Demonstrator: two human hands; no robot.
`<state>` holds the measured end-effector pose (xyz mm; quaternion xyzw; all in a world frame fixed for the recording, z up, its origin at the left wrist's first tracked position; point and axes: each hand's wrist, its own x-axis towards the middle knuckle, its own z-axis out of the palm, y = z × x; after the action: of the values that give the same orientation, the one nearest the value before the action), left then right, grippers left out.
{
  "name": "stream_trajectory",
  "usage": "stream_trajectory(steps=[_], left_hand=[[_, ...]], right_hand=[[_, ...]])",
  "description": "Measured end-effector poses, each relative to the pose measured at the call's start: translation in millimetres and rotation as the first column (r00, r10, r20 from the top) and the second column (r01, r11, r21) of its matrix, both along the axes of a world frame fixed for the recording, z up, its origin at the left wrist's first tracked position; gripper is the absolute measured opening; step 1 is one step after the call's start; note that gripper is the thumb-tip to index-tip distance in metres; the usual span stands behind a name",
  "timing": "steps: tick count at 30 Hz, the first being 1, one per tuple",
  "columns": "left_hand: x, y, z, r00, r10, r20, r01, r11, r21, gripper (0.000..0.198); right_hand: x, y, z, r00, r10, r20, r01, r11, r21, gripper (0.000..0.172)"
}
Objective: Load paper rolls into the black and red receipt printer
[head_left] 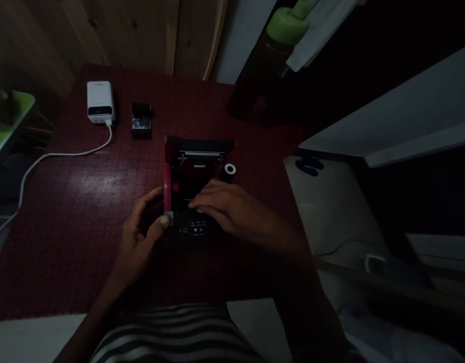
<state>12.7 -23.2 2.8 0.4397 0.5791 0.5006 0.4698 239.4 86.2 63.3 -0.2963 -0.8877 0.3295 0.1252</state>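
Observation:
A small red and black printer (189, 222) stands on the red table with its lid raised and its inner compartment exposed. My left hand (139, 229) steadies its left side, thumb on the front left corner and fingers curled around the edge. Over the front rim of the compartment is my right hand (224, 204), its fingers bent together and their tips at the rim. Whether anything is pinched there is hidden in the dark. Just beyond the right hand, beside the printer, stands a small roll (229, 169) with a white ring-shaped end.
On the patterned red table (96, 201) lie a white power bank (100, 101) with a white cable (69, 154) and a small black shiny object (141, 121). A bottle with a green cap (287, 26) stands at the back right. Dark slippers (310, 166) lie on the floor.

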Motion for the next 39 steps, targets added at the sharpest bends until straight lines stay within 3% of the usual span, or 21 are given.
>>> stream_trajectory(steps=[4,8,10,14,17,21,25,29,34,39], left_hand=[[-6.6,14.0,13.4,0.985,0.097,-0.141,-0.089,0.994,0.066,0.053],[-12.9,52.3,26.6,0.975,0.118,-0.188,-0.064,0.961,0.27,0.048],[-12.7,74.2,33.8,0.971,0.11,-0.213,-0.016,0.917,0.399,0.051],[-4.5,99.7,45.8,0.968,0.092,-0.235,0.025,0.892,0.45,0.045],[3.5,96.4,49.0,0.978,0.108,-0.181,-0.02,0.901,0.433,0.027],[10.1,78.7,45.6,0.984,0.131,-0.122,-0.075,0.921,0.382,0.005],[16.4,63.4,43.4,0.986,0.136,-0.092,-0.103,0.95,0.295,0.023],[23.3,55.9,44.6,0.975,0.188,-0.115,-0.153,0.954,0.257,0.015],[19.9,53.7,37.2,0.978,0.181,-0.104,-0.149,0.955,0.257,0.049],[15.5,44.1,26.0,0.981,0.162,-0.103,-0.157,0.986,0.059,0.066]], right_hand=[[-0.3,5.8,-6.5,0.999,0.012,-0.053,-0.011,1.0,0.011,0.025],[-2.6,-2.5,-14.0,0.99,-0.065,-0.128,0.081,0.989,0.122,0.018],[-5.7,-12.8,-19.1,0.975,-0.123,-0.185,0.167,0.954,0.248,0.016],[-12.1,-38.8,-31.0,0.931,-0.238,-0.277,0.347,0.815,0.465,0.027],[-14.2,-55.0,-38.7,0.891,-0.295,-0.346,0.444,0.727,0.523,0.025],[-12.7,-65.5,-44.6,0.86,-0.298,-0.415,0.501,0.652,0.569,0.018],[-8.3,-69.0,-47.4,0.844,-0.315,-0.435,0.526,0.647,0.553,0.018],[-4.7,-69.8,-48.6,0.842,-0.303,-0.447,0.521,0.673,0.525,0.021],[-3.3,-71.6,-49.4,0.847,-0.332,-0.415,0.52,0.677,0.521,0.025],[-3.5,-75.1,-50.1,0.841,-0.328,-0.429,0.53,0.657,0.536,0.024]])
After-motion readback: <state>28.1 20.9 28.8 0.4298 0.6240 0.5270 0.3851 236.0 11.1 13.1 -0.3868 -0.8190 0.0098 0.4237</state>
